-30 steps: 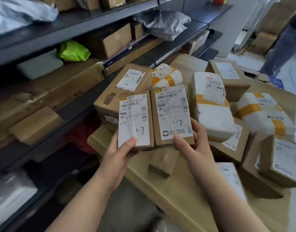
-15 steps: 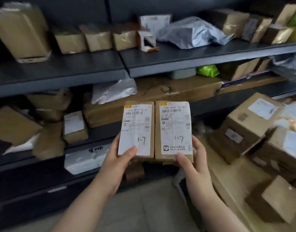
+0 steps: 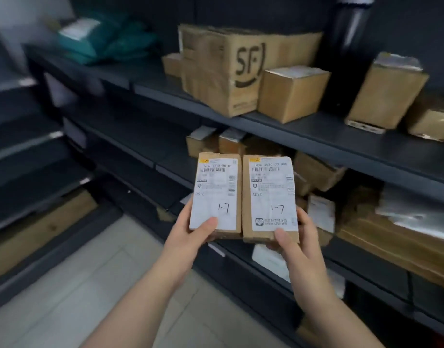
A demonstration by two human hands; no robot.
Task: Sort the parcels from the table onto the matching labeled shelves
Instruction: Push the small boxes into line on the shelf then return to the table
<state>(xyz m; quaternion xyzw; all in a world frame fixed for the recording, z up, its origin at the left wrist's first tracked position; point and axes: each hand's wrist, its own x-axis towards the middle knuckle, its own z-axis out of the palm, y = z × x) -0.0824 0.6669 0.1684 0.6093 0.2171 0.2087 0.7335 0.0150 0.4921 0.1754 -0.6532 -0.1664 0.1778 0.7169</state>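
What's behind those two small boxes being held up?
Behind the left parcel and right parcel stands a dark shelf with small cardboard boxes peeking out above and a brown box to the right. Whatever sits directly behind them is covered.

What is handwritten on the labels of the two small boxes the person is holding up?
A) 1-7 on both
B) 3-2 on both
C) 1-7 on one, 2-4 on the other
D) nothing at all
A: the left box, held in the left hand, and the right box, held in the right hand, each show a pen-written 1-7.
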